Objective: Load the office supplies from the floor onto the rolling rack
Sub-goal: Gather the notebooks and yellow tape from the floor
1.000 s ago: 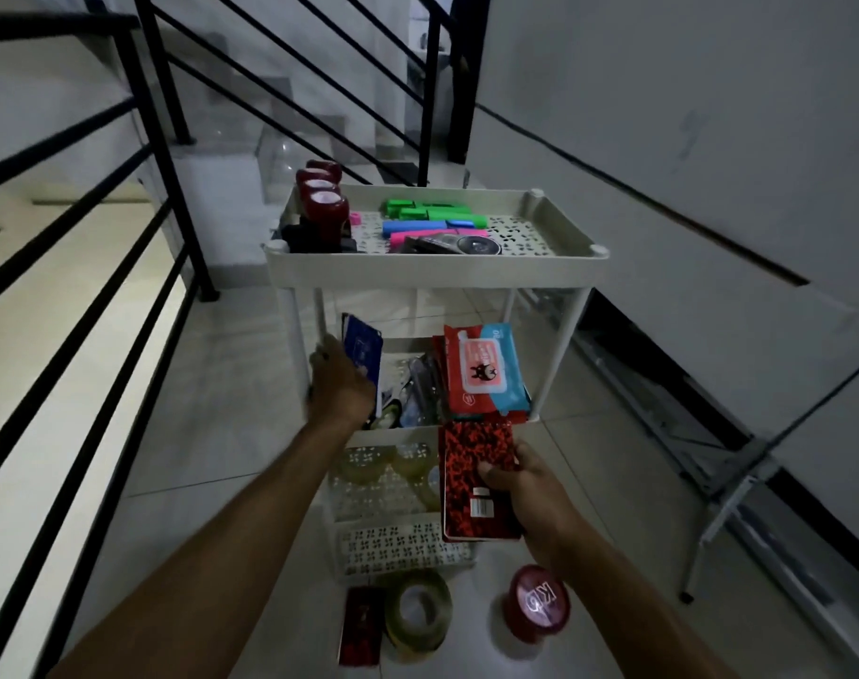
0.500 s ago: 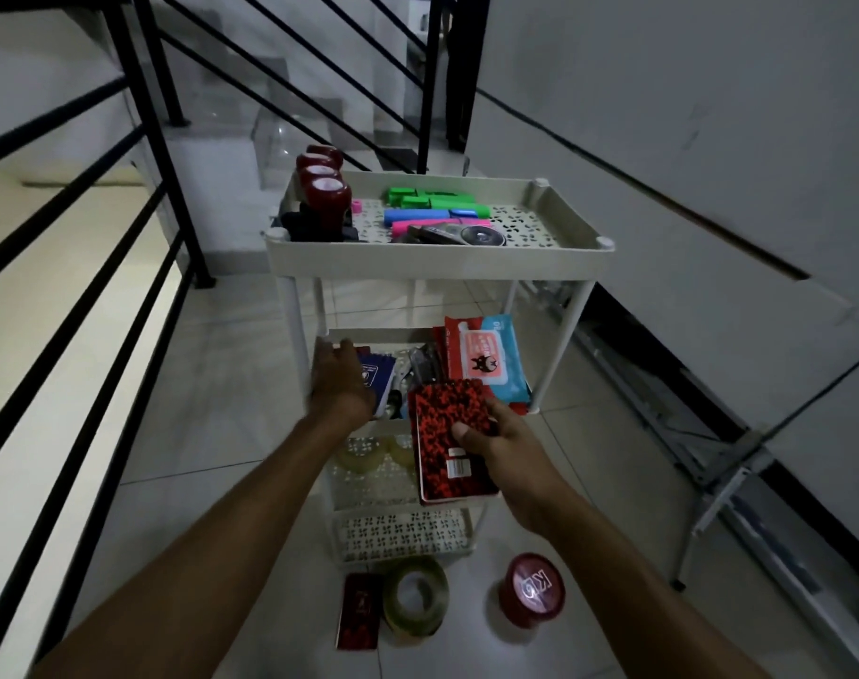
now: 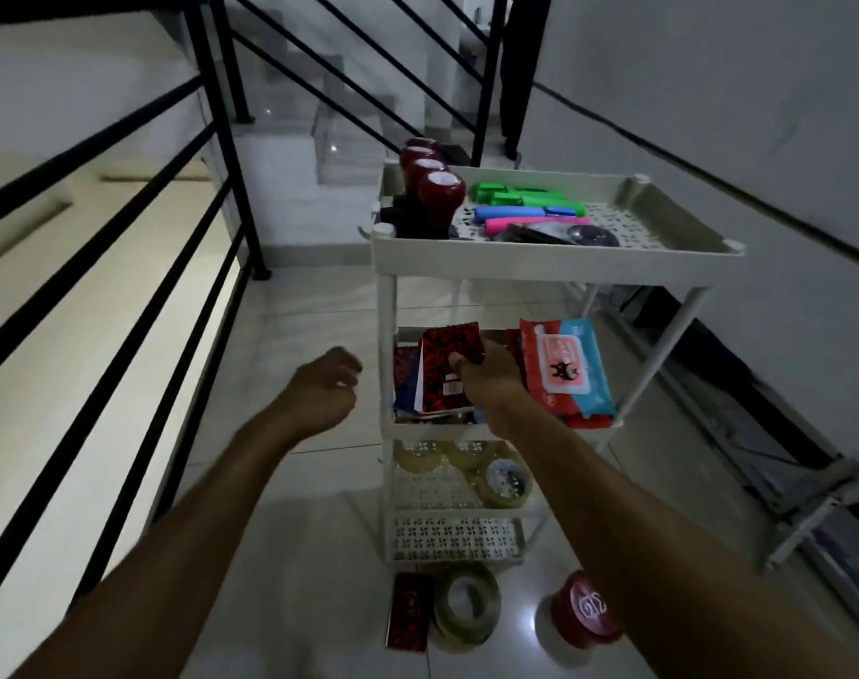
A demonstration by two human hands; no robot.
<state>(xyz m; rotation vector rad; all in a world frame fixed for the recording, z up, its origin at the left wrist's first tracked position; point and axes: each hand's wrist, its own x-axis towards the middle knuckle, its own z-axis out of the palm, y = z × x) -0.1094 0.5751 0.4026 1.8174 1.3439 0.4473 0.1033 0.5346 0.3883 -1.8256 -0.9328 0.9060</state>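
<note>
Right hand (image 3: 486,379) grips red notebook (image 3: 449,367) at rack's (image 3: 554,259) middle shelf, left hand (image 3: 327,384) loosely curled, empty; tape roll (image 3: 466,610), small red book (image 3: 408,612), red-lidded jar (image 3: 581,617) remain on floor (image 3: 295,556).

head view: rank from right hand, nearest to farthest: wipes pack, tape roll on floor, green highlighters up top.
From the right hand, which grips the red notebook:
1. Wipes pack: middle shelf, just right of the hand.
2. Green highlighters: top tray, above the hand.
3. Tape roll: on the floor in front of the rack, below the hand.
</note>
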